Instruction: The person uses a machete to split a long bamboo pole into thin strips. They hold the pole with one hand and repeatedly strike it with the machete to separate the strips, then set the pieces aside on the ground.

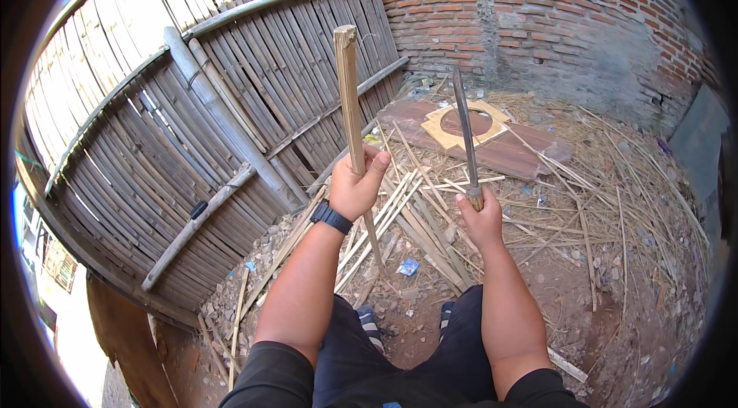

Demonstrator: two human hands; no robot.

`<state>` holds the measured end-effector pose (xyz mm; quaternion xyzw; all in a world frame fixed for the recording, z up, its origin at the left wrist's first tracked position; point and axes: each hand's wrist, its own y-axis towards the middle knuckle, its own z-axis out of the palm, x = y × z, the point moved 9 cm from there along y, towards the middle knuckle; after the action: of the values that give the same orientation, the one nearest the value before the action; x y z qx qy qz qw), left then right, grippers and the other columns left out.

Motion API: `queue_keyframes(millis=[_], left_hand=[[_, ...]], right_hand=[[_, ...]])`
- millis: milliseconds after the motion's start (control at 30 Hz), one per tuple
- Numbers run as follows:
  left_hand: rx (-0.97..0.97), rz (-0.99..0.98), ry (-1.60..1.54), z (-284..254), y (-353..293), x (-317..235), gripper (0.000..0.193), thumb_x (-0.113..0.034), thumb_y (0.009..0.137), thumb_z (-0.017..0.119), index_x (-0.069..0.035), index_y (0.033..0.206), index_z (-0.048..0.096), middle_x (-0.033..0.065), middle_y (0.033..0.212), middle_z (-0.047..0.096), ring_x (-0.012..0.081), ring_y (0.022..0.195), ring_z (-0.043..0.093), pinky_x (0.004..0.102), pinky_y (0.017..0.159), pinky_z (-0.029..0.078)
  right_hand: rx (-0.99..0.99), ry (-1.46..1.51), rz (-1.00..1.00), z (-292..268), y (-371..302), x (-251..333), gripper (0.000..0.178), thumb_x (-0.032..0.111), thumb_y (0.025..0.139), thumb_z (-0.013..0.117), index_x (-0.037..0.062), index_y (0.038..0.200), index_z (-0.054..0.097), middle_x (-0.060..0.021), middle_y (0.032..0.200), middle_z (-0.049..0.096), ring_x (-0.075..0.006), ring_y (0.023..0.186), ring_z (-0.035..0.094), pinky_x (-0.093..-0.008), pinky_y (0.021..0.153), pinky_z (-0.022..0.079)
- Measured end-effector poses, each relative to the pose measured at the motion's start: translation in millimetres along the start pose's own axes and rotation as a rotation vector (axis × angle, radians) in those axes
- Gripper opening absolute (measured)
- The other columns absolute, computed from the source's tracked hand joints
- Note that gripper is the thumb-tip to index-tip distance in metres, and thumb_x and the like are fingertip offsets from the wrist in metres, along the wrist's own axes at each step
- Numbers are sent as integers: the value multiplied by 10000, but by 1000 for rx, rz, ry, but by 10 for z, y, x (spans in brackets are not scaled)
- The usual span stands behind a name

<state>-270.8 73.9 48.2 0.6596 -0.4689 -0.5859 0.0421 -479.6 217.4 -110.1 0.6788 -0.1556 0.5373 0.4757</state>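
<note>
My left hand (357, 187) is wrapped round a long wooden stick (348, 93), held upright. Its thick, rough-cut end is at the top, and it tapers to a thin end below my fist. In my right hand (482, 217) I grip the handle of a machete (465, 124), its narrow dark blade pointing up and leaning slightly left. The stick and the blade stand apart, side by side in front of me. A dark watch (331, 217) sits on my left wrist.
Split wood strips (430, 231) lie piled on the ground before my feet. Beyond them, a yellowish board with a round hole (442, 135) rests on a reddish-brown panel (403, 117). A bamboo fence (254, 77) stands left, a brick wall (561, 31) behind. Dry straw (646, 208) covers the right side.
</note>
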Motion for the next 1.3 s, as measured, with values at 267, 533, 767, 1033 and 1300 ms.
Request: queue_keyframes(millis=[267,533,767,1033,1300], left_hand=[[11,-49,292,-118,247,-140,410,-389,822,776,-39,795,563,-30,570,473,56,553,428,245,495,369],[183,-350,673,-271,-484,1086,463,-397,796,781,-64,662,489,43,570,491,160,545,453,338,532,419],[421,-460,703,-104,-1021,1873,498,-465,777,735,19,808,616,209,718,660,378,711,667,445,681,529],[507,-524,540,-262,-1148,2072,427,-382,747,774,8,768,602,182,692,628,325,665,635,409,653,501],[605,-483,588,-171,-1305,2353,374,-366,775,734,-8,819,636,179,715,641,349,689,639,433,666,502]], right_hand=[[-151,-43,92,-343,35,126,260,236,847,728,24,921,597,-37,760,589,-123,691,520,-304,654,445],[41,-209,-79,-23,-76,637,239,196,837,726,29,949,595,-85,739,660,-210,656,631,-326,623,479],[611,-926,-324,1061,-243,400,346,269,752,765,109,948,528,-107,741,645,-336,721,665,-457,616,513],[407,-958,-96,953,79,-43,320,215,738,755,82,951,557,-155,796,662,-365,779,655,-472,664,509],[443,-819,143,1125,-150,-8,309,187,768,723,50,1022,613,-184,924,667,-379,866,647,-454,713,505]])
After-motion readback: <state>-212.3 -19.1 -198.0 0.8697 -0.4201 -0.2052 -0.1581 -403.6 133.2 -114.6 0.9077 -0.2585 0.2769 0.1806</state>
